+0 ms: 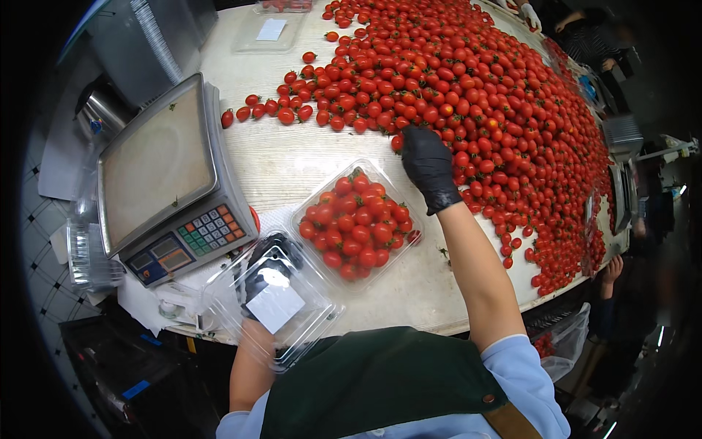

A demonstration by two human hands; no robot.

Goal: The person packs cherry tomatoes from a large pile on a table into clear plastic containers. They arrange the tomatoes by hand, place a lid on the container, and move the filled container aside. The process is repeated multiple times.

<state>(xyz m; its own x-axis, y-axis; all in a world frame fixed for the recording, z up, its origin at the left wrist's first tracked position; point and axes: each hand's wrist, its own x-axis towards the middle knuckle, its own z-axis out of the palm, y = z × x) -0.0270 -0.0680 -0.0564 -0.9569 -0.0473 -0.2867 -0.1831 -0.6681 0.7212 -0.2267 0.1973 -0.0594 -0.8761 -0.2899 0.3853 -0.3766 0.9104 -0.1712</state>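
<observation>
A clear plastic clamshell tray (412, 206) heaped with cherry tomatoes (356, 219) sits on the table in front of me. Its transparent lid (323, 313) is folded open toward me on the left, with a white label (276, 300) on it. Through the plastic I see my left hand (269, 263) in a black glove, beneath the lid and beside the tray. Whether its fingers grip the lid is unclear. My right hand (430, 167), also black-gloved, is curled down at the near edge of a large pile of cherry tomatoes (482, 93); its fingertips are hidden.
A digital scale (159, 164) with a bare pan stands at the left. Stacked clear containers (88, 252) lie beyond it, near a metal kettle (104, 107). Another labelled lid (269, 33) lies at the back. A co-worker's gloved hand (531, 16) is across the table.
</observation>
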